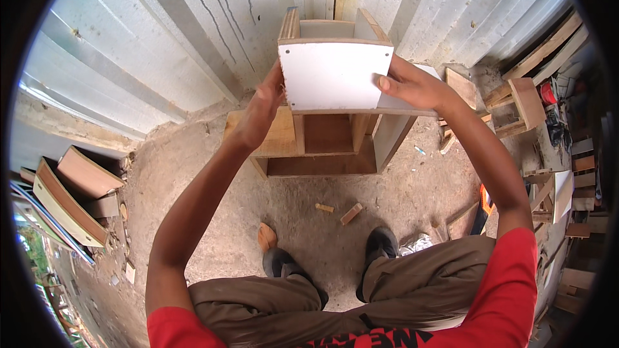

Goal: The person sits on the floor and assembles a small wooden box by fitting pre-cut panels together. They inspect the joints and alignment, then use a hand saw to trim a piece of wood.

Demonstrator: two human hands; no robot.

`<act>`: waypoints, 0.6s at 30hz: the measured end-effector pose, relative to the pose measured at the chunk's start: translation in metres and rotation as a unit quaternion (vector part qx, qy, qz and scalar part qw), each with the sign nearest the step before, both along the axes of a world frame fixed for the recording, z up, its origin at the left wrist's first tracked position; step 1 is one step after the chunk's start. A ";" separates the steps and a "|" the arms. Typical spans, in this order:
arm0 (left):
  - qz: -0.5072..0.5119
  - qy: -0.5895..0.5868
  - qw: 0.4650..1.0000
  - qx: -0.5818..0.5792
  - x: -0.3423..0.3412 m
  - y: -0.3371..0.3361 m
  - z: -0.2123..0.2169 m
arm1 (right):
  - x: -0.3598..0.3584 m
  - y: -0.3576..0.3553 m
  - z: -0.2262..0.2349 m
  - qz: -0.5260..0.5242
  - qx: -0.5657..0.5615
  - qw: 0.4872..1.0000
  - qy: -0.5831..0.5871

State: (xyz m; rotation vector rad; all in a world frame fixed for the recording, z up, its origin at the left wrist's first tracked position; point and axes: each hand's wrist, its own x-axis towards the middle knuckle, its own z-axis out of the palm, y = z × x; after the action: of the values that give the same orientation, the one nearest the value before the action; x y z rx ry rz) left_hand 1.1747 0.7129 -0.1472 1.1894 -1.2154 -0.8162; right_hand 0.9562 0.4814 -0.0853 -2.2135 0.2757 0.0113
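White fronts the wooden box [334,77], and from where I stand it sits squarely between the person's two hands, with its open end turned up toward the wall [213,19]. The left hand [263,108] lies along the box's left side, pressing against it, its fingertips partly hidden by the edge. The right hand [418,87] grasps the other side, the thumb laid across the white face near its right edge and the other fingers partly out of sight around the side. Between them they clasp the box upright

Directly below is the cabinet [400,136], its compartments showing brown inside; the box overlaps its top edge, though I cannot tell whether it rests there or is held just above. On the concrete floor [213,225], two small blocks [351,213] lie between the cabinet and the person's shoes [382,243]. Loose boards [71,203] lean well apart to the left, and offcuts [527,104] pile up on the right
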 end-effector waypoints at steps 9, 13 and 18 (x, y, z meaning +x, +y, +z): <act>0.021 -0.015 0.993 0.112 -0.020 -0.007 0.012 | 0.007 -0.004 0.001 -0.015 0.021 0.999 -0.037; 0.046 -0.155 0.981 0.107 -0.022 -0.005 0.003 | 0.006 0.001 0.003 -0.024 0.001 0.999 -0.036; 0.086 -0.124 0.988 0.038 -0.039 -0.001 -0.024 | -0.005 0.023 0.008 -0.052 -0.041 0.980 -0.187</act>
State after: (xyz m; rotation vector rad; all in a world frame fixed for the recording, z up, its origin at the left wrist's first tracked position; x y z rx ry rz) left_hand 1.1357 0.7116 -0.1711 1.4703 -1.2684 -0.6028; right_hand 0.9508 0.5039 -0.0775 -2.2262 0.1842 -0.4752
